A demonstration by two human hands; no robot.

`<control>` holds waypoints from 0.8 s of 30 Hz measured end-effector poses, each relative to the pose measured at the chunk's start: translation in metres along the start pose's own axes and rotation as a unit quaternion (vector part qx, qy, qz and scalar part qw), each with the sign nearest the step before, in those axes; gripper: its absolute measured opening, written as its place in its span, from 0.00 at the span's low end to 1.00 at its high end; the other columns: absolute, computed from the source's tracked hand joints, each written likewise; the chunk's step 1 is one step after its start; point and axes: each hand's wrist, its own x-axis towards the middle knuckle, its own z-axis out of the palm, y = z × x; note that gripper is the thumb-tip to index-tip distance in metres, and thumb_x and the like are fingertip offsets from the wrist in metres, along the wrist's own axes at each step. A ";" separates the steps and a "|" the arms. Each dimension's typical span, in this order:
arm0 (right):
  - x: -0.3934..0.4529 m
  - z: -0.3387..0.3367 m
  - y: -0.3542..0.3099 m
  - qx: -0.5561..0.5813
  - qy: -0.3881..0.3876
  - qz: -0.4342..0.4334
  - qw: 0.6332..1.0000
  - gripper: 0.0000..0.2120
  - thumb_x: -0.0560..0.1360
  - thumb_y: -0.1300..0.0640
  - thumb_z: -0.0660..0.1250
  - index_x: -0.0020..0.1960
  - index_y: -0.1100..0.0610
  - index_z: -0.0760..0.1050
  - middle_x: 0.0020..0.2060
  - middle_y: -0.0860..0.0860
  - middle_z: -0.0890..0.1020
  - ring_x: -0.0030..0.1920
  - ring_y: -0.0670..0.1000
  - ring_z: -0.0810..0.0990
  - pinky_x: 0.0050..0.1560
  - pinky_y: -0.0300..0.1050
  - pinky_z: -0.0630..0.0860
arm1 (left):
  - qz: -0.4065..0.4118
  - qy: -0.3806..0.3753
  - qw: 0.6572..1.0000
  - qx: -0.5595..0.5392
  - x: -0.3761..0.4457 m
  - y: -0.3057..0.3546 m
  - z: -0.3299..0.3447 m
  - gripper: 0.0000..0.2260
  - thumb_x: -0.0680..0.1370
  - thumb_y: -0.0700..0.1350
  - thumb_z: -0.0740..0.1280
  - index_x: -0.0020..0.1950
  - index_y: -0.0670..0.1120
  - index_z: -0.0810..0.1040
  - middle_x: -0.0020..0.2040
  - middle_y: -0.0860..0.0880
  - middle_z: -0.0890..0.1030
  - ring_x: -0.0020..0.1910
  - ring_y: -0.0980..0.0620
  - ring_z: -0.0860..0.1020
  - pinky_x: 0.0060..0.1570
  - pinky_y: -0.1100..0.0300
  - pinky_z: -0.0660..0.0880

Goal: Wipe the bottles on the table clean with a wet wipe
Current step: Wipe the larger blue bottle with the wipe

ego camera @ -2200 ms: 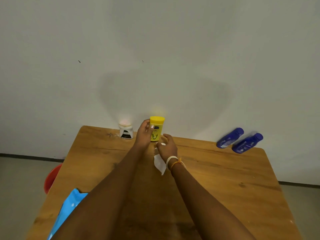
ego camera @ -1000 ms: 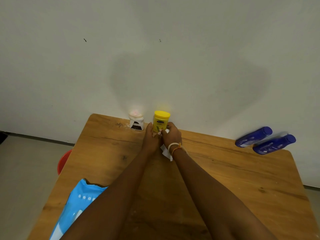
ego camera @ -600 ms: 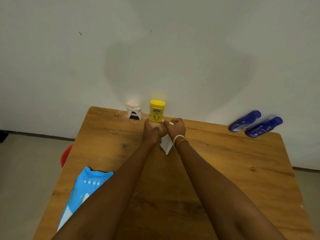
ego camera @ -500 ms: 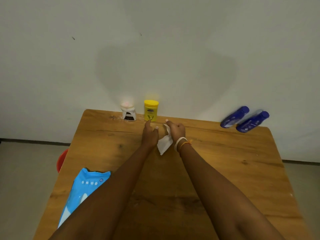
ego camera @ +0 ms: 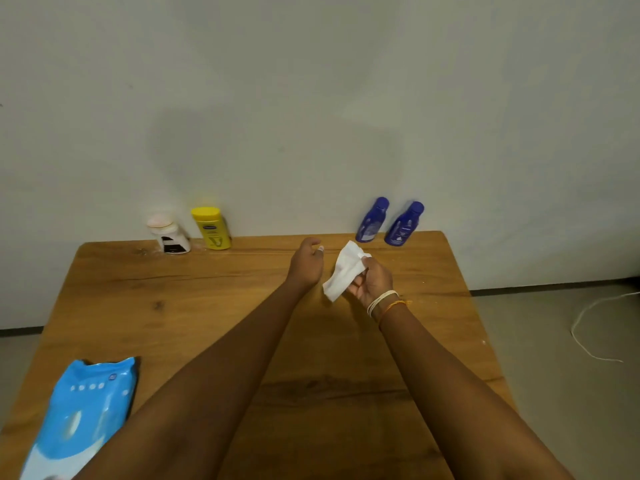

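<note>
Bottles line the far edge of the wooden table (ego camera: 173, 306), against the wall: at far left a white jar (ego camera: 170, 233) and just right of it a yellow bottle (ego camera: 212, 228), both upright; well to the right, two blue bottles (ego camera: 372, 220) (ego camera: 404, 224) stand side by side, upright with their tops tipping slightly right in this wide view. At the near left corner a blue wipe pack (ego camera: 81, 414) lies flat, its long axis running near to far. Right of centre, the left hand (ego camera: 306, 265) hovers above the table with loosely curled fingers, holding nothing, short of the blue bottles. Just beside it, the right hand (ego camera: 372, 280) pinches a white wet wipe (ego camera: 343, 270) between thumb and fingers; the wipe stretches from lower left to upper right, its upper end just short of the left blue bottle. No bottle is touched. Bare wood lies open between the yellow bottle and the blue pair, and across the middle of the table.
</note>
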 end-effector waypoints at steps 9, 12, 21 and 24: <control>0.050 -0.059 -0.055 0.068 -0.039 0.002 0.997 0.14 0.78 0.53 0.63 0.61 0.57 0.70 0.50 0.55 0.80 0.50 0.58 0.79 0.59 0.60 0.74 | -0.021 -0.007 0.999 0.046 0.042 0.037 0.090 0.18 0.81 0.44 0.61 0.71 0.43 0.65 0.67 0.42 0.73 0.62 0.44 0.74 0.52 0.61 0.71; 0.071 -0.070 -0.056 0.003 -0.021 0.000 1.000 0.21 0.73 0.57 0.70 0.64 0.58 0.69 0.55 0.58 0.79 0.53 0.60 0.78 0.60 0.62 0.74 | -0.032 0.008 0.999 0.030 0.066 0.040 0.108 0.22 0.78 0.42 0.66 0.70 0.43 0.64 0.65 0.42 0.74 0.60 0.44 0.75 0.49 0.62 0.71; 0.107 -0.101 -0.062 -0.026 -0.005 0.059 0.998 0.23 0.71 0.63 0.69 0.64 0.58 0.68 0.55 0.58 0.76 0.55 0.61 0.74 0.61 0.64 0.71 | -0.012 0.105 0.994 -0.036 0.093 0.028 0.140 0.21 0.72 0.43 0.74 0.61 0.44 0.70 0.54 0.49 0.76 0.49 0.53 0.74 0.38 0.71 0.69; 0.106 -0.105 -0.064 -0.029 -0.010 0.070 0.997 0.21 0.71 0.64 0.69 0.62 0.58 0.69 0.55 0.58 0.76 0.55 0.61 0.74 0.60 0.64 0.71 | 0.004 0.135 0.990 -0.033 0.094 0.024 0.148 0.20 0.72 0.44 0.74 0.60 0.44 0.72 0.54 0.49 0.77 0.50 0.52 0.76 0.38 0.71 0.69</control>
